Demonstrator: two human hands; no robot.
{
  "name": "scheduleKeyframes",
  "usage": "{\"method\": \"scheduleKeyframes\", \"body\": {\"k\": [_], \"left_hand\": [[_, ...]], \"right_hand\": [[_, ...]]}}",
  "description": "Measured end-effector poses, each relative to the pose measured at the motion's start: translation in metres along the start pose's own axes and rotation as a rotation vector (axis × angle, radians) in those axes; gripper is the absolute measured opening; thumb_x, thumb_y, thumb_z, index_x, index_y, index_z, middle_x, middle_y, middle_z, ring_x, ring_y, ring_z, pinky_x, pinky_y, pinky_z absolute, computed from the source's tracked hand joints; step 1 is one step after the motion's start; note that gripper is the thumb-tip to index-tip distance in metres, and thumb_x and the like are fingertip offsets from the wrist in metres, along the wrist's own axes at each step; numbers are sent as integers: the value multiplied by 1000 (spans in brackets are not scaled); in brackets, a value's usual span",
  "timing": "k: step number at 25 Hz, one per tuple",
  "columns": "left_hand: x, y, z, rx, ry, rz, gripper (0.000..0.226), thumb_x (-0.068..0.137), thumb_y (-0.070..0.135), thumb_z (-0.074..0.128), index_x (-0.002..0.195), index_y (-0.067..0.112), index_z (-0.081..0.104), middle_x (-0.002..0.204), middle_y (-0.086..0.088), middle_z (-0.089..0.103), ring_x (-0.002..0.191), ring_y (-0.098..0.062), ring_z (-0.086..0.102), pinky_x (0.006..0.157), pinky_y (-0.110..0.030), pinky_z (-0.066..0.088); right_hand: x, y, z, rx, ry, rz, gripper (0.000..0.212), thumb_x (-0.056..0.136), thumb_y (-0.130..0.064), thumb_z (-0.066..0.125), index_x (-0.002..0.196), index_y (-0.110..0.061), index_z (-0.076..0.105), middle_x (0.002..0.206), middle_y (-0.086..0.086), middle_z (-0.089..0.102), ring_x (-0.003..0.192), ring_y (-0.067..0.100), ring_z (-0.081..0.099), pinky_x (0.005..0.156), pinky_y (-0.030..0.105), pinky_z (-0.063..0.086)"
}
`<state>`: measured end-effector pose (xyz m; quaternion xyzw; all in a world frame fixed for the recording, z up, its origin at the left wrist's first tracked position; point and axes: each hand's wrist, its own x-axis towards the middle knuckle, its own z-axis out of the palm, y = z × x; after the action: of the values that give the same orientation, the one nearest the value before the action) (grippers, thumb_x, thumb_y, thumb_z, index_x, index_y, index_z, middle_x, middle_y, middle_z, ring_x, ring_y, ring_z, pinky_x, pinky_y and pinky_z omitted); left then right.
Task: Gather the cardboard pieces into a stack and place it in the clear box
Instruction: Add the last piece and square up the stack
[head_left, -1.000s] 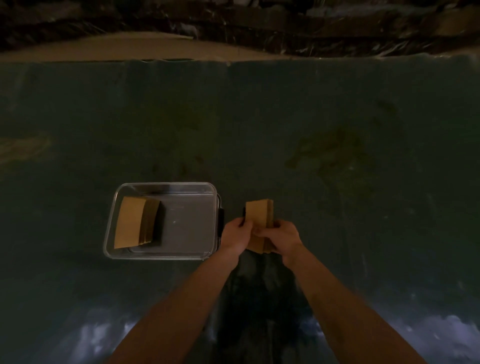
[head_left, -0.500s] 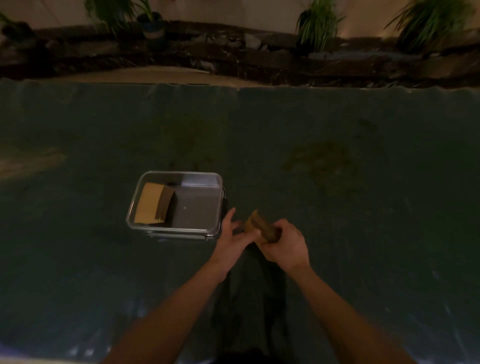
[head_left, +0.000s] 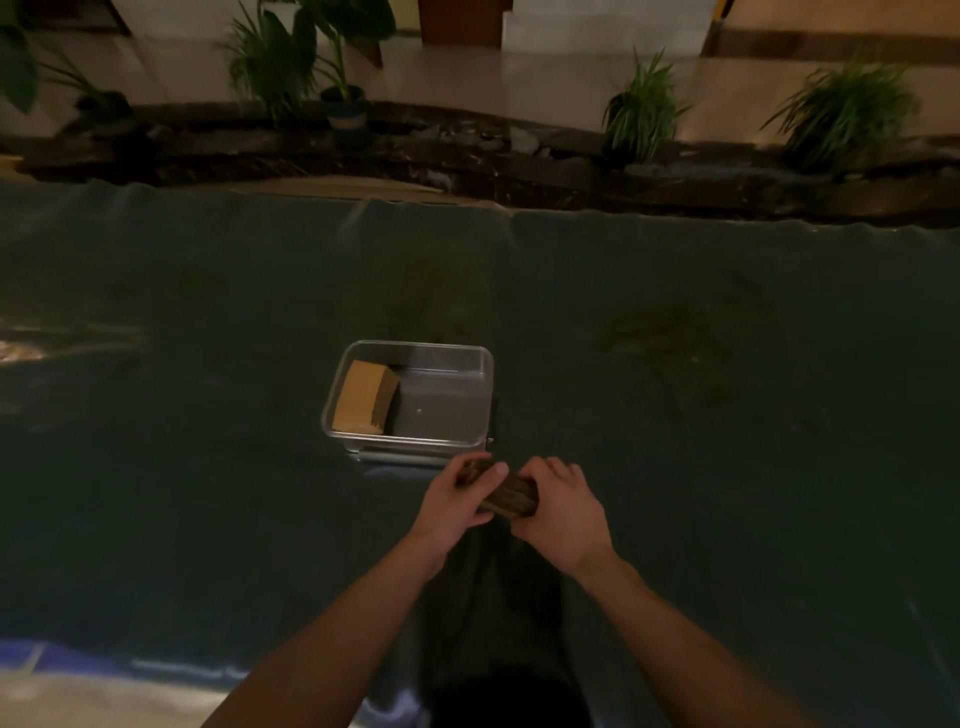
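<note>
left hand (head_left: 457, 501) + right hand (head_left: 558, 512) both closed on cardboard stack (head_left: 506, 493), long axis across | clear box (head_left: 410, 448) just beyond, ahead-left, left hand nearer | free space right of stack inside

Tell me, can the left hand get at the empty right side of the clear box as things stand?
Probably yes. The clear box is open-topped and just beyond the left hand, with nothing between them. The cardboard stack in the box fills only its left side. But both hands grip the held cardboard stack, shared with the right hand.
</note>
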<state>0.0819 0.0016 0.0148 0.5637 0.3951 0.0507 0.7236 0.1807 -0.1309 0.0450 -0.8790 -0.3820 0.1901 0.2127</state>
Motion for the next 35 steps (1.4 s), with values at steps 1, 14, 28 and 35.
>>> {"method": "scheduleKeyframes", "body": {"k": [1, 14, 28, 35], "left_hand": [[-4, -3, -17, 9, 8, -1, 32, 78, 44, 78, 107, 37, 69, 117, -1, 68, 108, -19, 67, 82, -32, 61], [-20, -57, -178, -81, -31, -145, 27, 83, 40, 75, 102, 22, 71, 111, -8, 72, 103, -16, 70, 82, -29, 60], [12, -107, -185, 916, 233, 310, 61, 87, 66, 36, 106, 18, 68, 108, -2, 60, 103, -21, 48, 91, -35, 43], [9, -105, -193, 528, 238, 409, 53, 94, 55, 38, 122, 17, 62, 121, 0, 61, 115, -15, 54, 102, -35, 42]], "right_hand": [[-2, -14, 9, -1, -8, 4, 38, 70, -31, 72, 103, -29, 54, 106, -8, 56, 99, 13, 47, 82, 33, 51], [-17, -125, 136, 35, 8, 99, 46, 79, -34, 70, 123, -31, 56, 120, -5, 56, 106, 18, 47, 85, 32, 48], [4, -98, 186, -207, -34, 47, 53, 82, -42, 65, 131, -29, 49, 125, -1, 54, 107, 24, 50, 75, 39, 55], [5, -94, 196, -236, 34, 37, 58, 71, -44, 72, 123, -28, 52, 115, 2, 56, 98, 25, 53, 61, 35, 53]]}}
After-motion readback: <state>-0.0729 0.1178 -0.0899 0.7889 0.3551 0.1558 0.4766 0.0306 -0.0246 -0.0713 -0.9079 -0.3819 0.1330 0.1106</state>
